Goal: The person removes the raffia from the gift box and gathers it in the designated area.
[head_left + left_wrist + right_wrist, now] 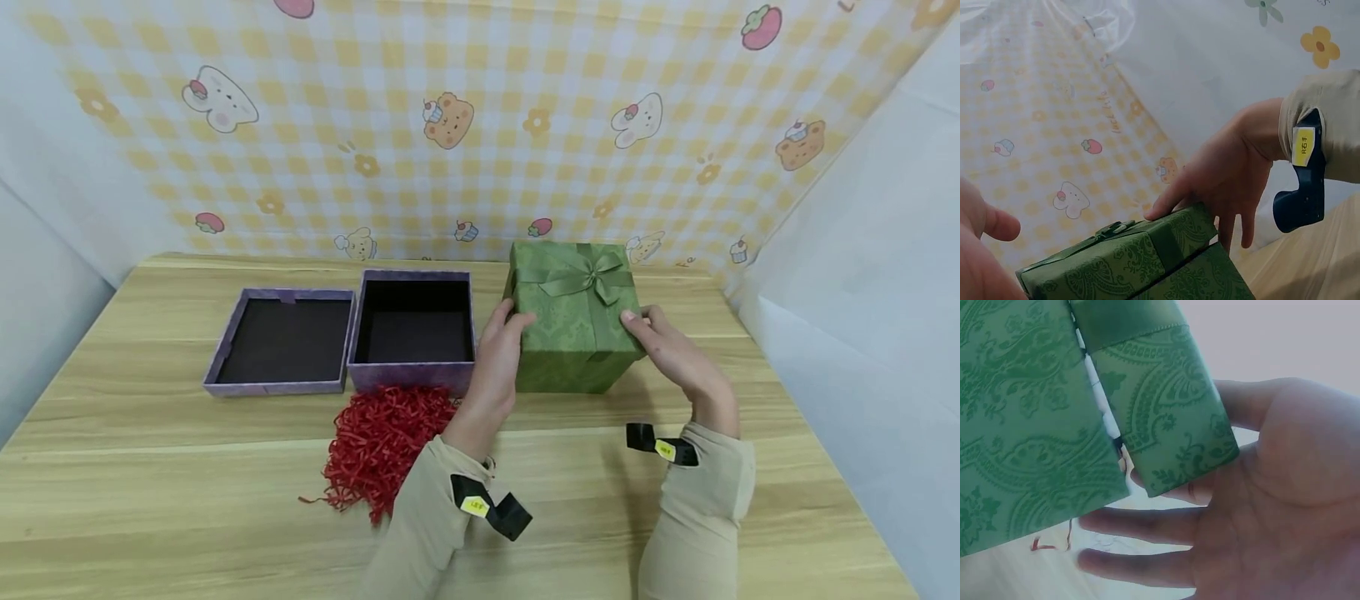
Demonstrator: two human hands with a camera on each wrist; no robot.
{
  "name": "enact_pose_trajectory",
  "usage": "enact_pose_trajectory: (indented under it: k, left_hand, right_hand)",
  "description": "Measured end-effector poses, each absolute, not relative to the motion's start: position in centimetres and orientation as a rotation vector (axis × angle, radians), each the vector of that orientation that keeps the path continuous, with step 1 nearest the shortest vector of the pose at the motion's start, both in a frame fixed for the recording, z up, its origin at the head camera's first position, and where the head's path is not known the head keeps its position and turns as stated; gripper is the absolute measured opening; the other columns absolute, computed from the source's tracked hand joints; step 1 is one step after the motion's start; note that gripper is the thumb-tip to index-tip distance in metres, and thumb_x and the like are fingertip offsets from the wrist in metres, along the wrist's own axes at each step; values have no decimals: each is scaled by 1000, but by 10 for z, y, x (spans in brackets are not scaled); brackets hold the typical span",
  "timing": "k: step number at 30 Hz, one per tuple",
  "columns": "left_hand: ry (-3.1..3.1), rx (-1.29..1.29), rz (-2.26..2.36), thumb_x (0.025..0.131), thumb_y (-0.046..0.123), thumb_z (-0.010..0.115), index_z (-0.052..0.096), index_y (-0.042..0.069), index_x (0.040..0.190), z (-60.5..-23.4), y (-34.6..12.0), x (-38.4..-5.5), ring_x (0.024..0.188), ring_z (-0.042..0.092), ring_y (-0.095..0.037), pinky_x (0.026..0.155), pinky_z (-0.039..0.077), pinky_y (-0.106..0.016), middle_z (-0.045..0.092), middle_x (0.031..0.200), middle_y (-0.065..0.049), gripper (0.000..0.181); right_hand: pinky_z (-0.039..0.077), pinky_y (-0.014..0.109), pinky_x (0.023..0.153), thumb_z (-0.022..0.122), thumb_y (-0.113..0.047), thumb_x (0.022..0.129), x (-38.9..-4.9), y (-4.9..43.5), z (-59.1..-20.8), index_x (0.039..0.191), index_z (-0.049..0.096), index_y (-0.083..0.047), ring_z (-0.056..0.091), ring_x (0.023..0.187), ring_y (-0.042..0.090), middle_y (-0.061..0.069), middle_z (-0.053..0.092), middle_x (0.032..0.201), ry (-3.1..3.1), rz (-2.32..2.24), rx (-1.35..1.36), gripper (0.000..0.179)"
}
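Note:
A green patterned gift-box lid (pixel 555 321) with a ribbon bow (pixel 592 277) sits over its green box (pixel 562 379). In the right wrist view, a narrow bright gap separates the lid (pixel 1163 394) from the box wall (pixel 1016 437). My right hand (pixel 686 362) grips the lid's right edge, thumb on top and fingers at the side. At the left edge, my left hand (pixel 491 379) holds the lid, its thumb overlapping the top in the head view. The box's inside is hidden.
Left of the green box stands an open purple box (pixel 412 377), with its purple lid (pixel 273 388) lying upturned beside it. Red shredded paper (pixel 390 442) is heaped in front. A yellow checked cloth (pixel 495 158) hangs behind the wooden table (pixel 187 500).

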State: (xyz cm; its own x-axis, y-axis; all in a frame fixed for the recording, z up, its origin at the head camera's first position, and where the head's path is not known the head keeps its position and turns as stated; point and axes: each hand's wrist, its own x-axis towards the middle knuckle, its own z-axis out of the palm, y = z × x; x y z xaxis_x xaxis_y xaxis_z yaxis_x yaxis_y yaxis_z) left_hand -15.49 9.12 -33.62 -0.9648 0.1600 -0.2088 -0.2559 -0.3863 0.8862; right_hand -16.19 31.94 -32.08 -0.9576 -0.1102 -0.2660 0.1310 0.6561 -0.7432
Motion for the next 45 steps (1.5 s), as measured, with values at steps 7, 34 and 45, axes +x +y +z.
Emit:
enact_pose_trajectory:
  k: [7,34,45]
  left_hand:
    - [1712,-80,2395,95,24,48,22,14,149,-329,88,-151,138,11,-17,109,16,-41,12,153,-1,61]
    - [1630,397,2813,86,74,14,26,26,148,-316,83,-140,133,16,-13,107,9,-51,15,151,8,79]
    - [1755,492,2698,99,46,11,26,22,149,-320,82,-143,112,36,-19,92,30,-43,30,143,4,57]
  right_hand:
    - [38,44,79,28,-50,99,-155,313,-307,127,40,10,46,99,35,24,48,112,2799,-1103,-31,67]
    - [51,31,53,27,-35,102,-141,292,-292,145,33,-13,62,80,20,17,52,124,2061,-2403,-676,49]
    - [53,30,52,33,-6,101,-141,298,-291,150,18,-15,64,87,22,20,43,131,1886,-2473,-649,52]
